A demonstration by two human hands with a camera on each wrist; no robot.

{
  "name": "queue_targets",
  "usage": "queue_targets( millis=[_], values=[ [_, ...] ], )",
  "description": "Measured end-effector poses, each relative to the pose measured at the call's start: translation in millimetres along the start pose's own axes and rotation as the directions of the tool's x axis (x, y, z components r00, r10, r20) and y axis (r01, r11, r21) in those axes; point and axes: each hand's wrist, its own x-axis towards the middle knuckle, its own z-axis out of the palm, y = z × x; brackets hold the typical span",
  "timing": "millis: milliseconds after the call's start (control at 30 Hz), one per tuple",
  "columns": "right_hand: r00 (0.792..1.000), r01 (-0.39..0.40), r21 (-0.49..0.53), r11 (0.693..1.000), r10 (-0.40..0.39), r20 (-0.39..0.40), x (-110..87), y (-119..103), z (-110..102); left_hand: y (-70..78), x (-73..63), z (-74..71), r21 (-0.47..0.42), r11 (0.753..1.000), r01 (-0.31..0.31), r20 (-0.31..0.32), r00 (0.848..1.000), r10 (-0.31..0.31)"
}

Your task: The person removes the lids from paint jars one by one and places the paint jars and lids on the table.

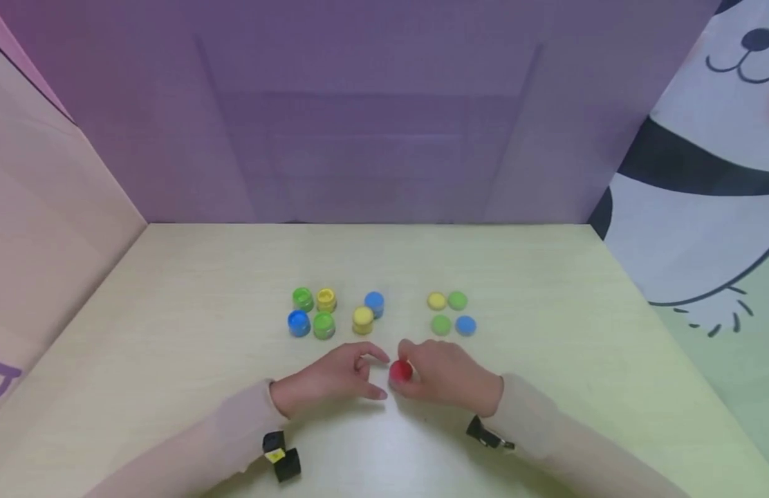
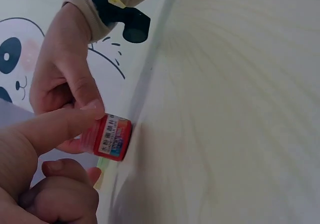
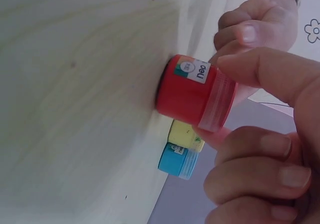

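Note:
A small red paint jar [image 1: 400, 373] stands upright on the table between the two hands, its printed label visible in the left wrist view. My right hand [image 1: 449, 377] pinches the jar around its top with thumb and index finger, the other fingers curled in. Just left of it, my left hand [image 1: 335, 373] holds thumb and index finger apart toward the jar. In the head view a small gap separates those fingertips from the jar. Behind the hands stand a yellow paint jar [image 1: 362, 320] and a blue paint jar [image 1: 375, 303], both capped.
Farther left, green [image 1: 302, 299], yellow [image 1: 326, 299] and blue [image 1: 299, 323] jars, plus another green jar [image 1: 324, 325], look uncapped. To the right lie flat lids: yellow [image 1: 437, 301], green [image 1: 457, 300], another green [image 1: 441, 325] and blue [image 1: 466, 326]. A purple panel [image 1: 372, 138] borders the table's back.

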Motion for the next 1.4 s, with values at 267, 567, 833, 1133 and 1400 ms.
queue_targets(
  millis=[267,567,833,1133,1400],
  values=[
    [0.999,0.045,0.004,0.999,-0.045,0.004,-1.5,5,1,1.9,8.8,12.3,-0.042,0.998,-0.041,0.034,0.999,0.042],
    [0.998,0.065,-0.008,0.998,-0.065,-0.008,-1.7,5,2,2.3,15.5,20.6,0.004,0.997,-0.073,0.029,0.997,0.073],
    [0.998,0.058,-0.036,0.998,-0.057,0.009,-2.0,3,3,2.2,18.2,25.8,0.025,0.991,-0.129,0.011,0.992,0.129],
    [0.996,0.085,-0.062,0.994,-0.084,0.010,-1.5,2,3,-0.7,18.0,27.2,0.001,0.993,-0.116,-0.017,0.993,0.116],
    [0.991,0.134,-0.048,0.990,-0.134,0.005,1.0,6,4,-1.1,18.3,27.3,-0.041,0.993,-0.114,-0.013,0.993,0.114]
  ],
)
